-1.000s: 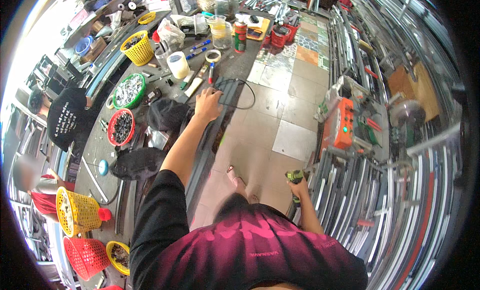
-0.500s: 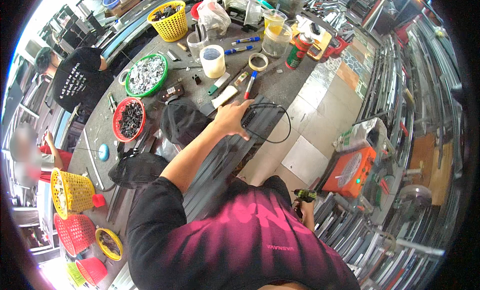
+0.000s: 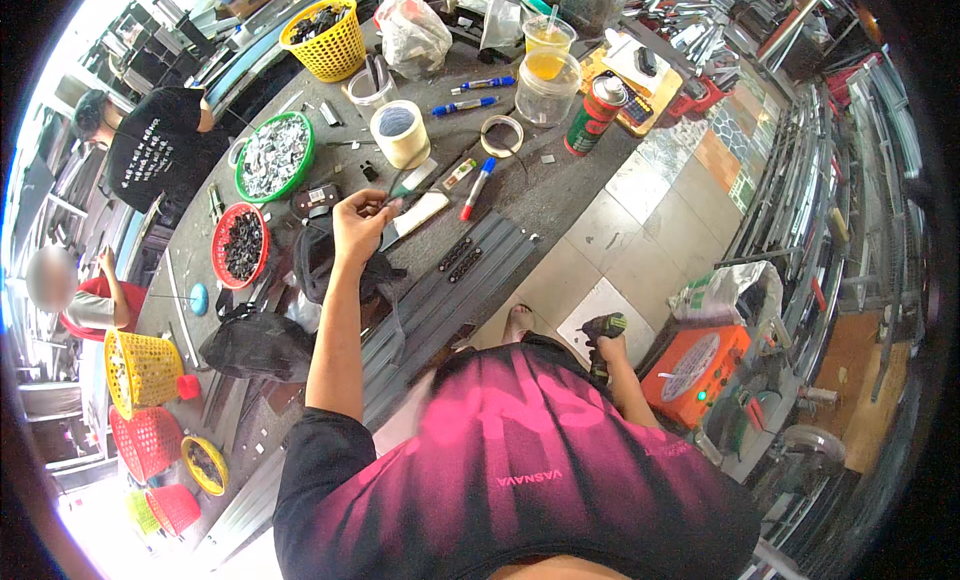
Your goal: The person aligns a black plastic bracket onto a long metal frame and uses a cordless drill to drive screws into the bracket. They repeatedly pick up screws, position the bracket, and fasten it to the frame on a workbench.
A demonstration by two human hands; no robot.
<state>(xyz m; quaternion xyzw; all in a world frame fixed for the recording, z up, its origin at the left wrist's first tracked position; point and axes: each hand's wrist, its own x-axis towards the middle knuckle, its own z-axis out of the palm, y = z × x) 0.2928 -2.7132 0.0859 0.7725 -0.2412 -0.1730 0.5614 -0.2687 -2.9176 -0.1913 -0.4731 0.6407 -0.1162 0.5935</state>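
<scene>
My left hand is over the table with thumb and fingers pinched on a thin black cord, part of which blurs into the things behind it. Just beyond it lie a scraper with a green handle and a white tube-like piece. My right hand grips a green and black cordless drill, held low beside my body over the floor. Long dark grey profiles run along the table's near edge, with small black slotted strips lying on them. A black cap sits partly behind my left wrist.
A red-blue marker, tape roll, cream tub and spray can stand or lie farther back. Baskets of small parts, one green-rimmed, line the left. An orange box is at right. Two other people are at left.
My left hand has moved left and back from the profiles, closing its fingers; the black cord loop has left the profiles with it. My right hand has brought the drill forward and up into fuller view.
</scene>
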